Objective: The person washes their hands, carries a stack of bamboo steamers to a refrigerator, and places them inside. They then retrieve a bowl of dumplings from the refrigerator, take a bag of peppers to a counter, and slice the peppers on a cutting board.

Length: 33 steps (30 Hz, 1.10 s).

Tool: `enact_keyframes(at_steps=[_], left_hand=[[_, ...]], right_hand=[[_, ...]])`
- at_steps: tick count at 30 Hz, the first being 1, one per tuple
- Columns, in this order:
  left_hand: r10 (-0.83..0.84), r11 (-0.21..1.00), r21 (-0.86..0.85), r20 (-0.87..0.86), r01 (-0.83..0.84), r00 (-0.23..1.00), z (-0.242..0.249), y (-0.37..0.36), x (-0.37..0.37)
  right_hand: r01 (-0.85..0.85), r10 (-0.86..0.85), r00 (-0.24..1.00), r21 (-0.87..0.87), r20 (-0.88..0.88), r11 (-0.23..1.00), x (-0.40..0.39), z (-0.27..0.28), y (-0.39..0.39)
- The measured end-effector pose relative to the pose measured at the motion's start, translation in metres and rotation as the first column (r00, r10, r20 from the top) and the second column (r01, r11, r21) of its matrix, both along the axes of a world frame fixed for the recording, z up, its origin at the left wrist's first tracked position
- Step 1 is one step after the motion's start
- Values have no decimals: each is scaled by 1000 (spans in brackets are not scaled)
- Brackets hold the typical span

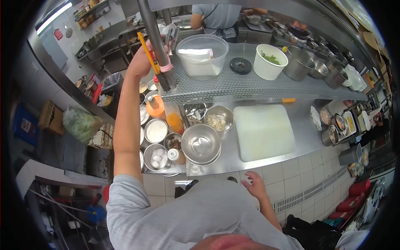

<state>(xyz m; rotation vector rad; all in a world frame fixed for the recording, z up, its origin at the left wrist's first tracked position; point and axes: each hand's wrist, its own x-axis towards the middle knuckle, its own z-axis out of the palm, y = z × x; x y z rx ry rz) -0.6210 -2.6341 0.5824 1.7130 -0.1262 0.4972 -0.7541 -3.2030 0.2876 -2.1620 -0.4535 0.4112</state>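
My left hand [141, 61] reaches up to the left end of the raised shelf, beside a metal post [152, 31]. Its fingers are mostly hidden behind the post and a yellow stick [148, 52], so I cannot tell what they hold. My right hand [255, 185] hangs low in front of the counter, fingers apart and nothing in them. Nearest to it lies a white cutting board [265, 133]. Left of the board stand a steel bowl [201, 143], a smaller bowl of pale slices [217, 121], and a pot of eggs [157, 159].
On the shelf [196, 92] are a clear plastic tub [202, 58], a black lid [240, 65], a white tub with greens [271, 61] and steel pots [299, 62]. A knife with an orange handle [288, 100] lies behind the board. Another person [216, 18] stands beyond the shelf.
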Motion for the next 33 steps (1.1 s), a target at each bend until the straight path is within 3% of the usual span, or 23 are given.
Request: enact_keyframes(at_steps=[6, 11, 12, 14, 16, 18, 19, 21, 23, 24, 26, 27, 30, 31, 33], left_hand=[[26, 999, 32, -43, -24, 999, -14, 1, -8], [133, 988, 93, -85, -125, 987, -15, -7, -19], [128, 984, 144, -132, -109, 983, -17, -2, -16], [145, 971, 199, -68, -129, 987, -15, -17, -32], [126, 965, 237, -33, -115, 991, -36, 27, -36], [282, 924, 260, 31, -280, 959, -29, -12, -77], [317, 915, 264, 0, -306, 948, -34, -20, -98], [335, 911, 280, -79, -302, 939, -47, -35, -143], [241, 949, 247, -173, -194, 955, -70, -61, -178], [168, 972, 199, -224, -124, 960, -84, -77, -191], [17, 999, 51, -354, 1, 935, -111, -108, -210], [-9, 999, 34, -392, 25, 920, -121, -125, -215], [-14, 995, 88, -412, 55, 911, -154, -150, -224], [-1, 991, 123, -406, 55, 914, -164, -155, -227], [182, 966, 249, -450, -73, 874, -173, -166, -227]], right_hand=[[-12, 13, 1000, -50, 2, 999, 16, 1, -13], [-70, 76, 991, -54, 109, 996, 15, -21, -27], [-45, 50, 996, -63, 68, 997, 14, -8, -23], [-47, 49, 997, -26, 54, 999, 13, -8, -23], [-27, 27, 1000, -27, -15, 999, 12, -2, -24], [-14, 13, 996, -7, -88, 1000, 13, 19, -25], [-6, 15, 979, 45, -206, 999, 12, 37, -24], [-189, 275, 942, 370, -193, 910, 10, 76, -22], [-390, 525, 849, 595, -63, 703, 11, 131, -11], [-501, 635, 772, 648, 35, 573, 10, 157, 0], [-582, 793, 607, 711, 56, 395, 4, 176, 16], [-609, 857, 509, 737, 77, 295, 5, 179, 23], [-707, 912, 368, 692, 182, 147, 32, 173, 28], [-654, 902, 420, 722, 100, 225, 35, 170, 29], [-543, 867, 494, 756, -64, 365, 41, 159, 36]])
